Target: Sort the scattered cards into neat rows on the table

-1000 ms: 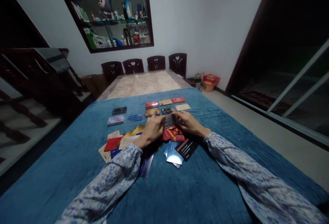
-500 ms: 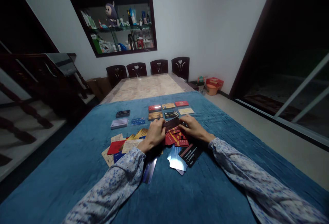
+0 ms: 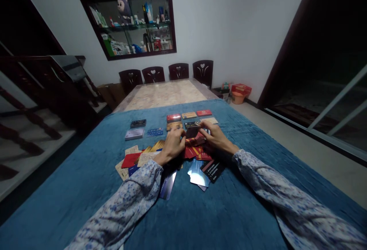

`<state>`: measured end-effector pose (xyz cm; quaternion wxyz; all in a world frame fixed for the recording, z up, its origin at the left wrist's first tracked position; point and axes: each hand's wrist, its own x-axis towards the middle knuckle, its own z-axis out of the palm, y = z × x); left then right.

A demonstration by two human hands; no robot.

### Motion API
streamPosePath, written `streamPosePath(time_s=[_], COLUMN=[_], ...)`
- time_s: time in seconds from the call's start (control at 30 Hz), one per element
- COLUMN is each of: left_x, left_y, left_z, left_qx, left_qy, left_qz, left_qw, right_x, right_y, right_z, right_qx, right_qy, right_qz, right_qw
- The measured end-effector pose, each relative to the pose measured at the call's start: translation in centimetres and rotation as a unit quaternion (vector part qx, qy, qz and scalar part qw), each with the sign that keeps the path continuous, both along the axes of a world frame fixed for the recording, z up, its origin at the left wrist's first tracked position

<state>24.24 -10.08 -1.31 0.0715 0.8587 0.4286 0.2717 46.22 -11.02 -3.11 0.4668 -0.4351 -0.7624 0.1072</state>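
Above the loose red cards [image 3: 191,151], a dark card [image 3: 192,132] is tilted up between my two hands. My right hand [image 3: 215,137] pinches its right edge with thumb and fingers. The closed fingers of my left hand [image 3: 172,144] meet its left edge. Below my hands lie light blue cards [image 3: 198,175] and a black card with white writing [image 3: 213,170]. By my left wrist a mixed heap holds a red card [image 3: 130,160], a cream card [image 3: 147,158] and gold cards. A purple-blue card [image 3: 168,185] lies partly under my left sleeve.
Sorted card stacks stand farther back: red [image 3: 173,117], orange-gold [image 3: 174,125], yellow [image 3: 189,115], another red [image 3: 204,112], black [image 3: 138,123] and pale lilac [image 3: 134,134]. A blue card [image 3: 155,132] lies beside them. Blue cloth [image 3: 94,189] covers the table; chairs [image 3: 203,72] line its far end.
The dark card has been raised and tilted more upright between my hands. My right hand has lifted slightly with it. The cards on the cloth keep their places while the view dips a little.
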Motion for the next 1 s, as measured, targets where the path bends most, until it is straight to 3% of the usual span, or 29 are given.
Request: streamPosePath(time_s=[0.27, 0.6, 1.0], left_x=[0.0, 0.1, 0.0], left_y=[-0.2, -0.6, -0.6], left_z=[0.4, 0.3, 0.3], left_qx=[0.047, 0.086, 0.055], left_qy=[-0.074, -0.098, -0.028], left_qz=[-0.009, -0.034, -0.016], left_qw=[0.996, 0.991, 0.998], right_x=[-0.7, -1.6, -0.9], right_y=[0.6, 0.3, -0.5], right_z=[1.0, 1.0, -0.4], right_qx=[0.093, 0.172, 0.127], right_qy=[-0.134, -0.245, -0.262], right_qz=[-0.063, -0.057, -0.064], right_qw=[0.985, 0.952, 0.955])
